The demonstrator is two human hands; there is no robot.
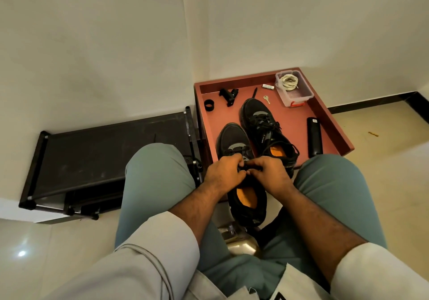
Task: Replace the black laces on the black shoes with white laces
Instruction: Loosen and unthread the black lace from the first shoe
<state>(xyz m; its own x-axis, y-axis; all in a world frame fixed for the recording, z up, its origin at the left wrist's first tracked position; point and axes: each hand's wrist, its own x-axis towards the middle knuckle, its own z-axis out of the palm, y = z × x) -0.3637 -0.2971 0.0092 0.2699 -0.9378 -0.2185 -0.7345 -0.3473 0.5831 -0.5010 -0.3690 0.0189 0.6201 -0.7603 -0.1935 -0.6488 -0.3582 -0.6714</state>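
Two black shoes with orange insoles lie on a red-brown tray table [329,114]. The near shoe [234,142] sits partly over the tray's front edge, between my knees. My left hand [224,175] and my right hand [270,174] meet over its lacing, and both pinch the black lace [246,168] there. The far shoe [262,123] lies beside it, still laced in black. Coiled white laces [289,82] rest in a clear plastic box [296,95] at the tray's back right corner.
On the tray also lie a black remote-like bar [314,136], a key [267,99], a small white tube [268,86], a black ring [209,105] and a black clamp-like part [228,96]. A low black shoe rack [92,155] stands left, against the wall.
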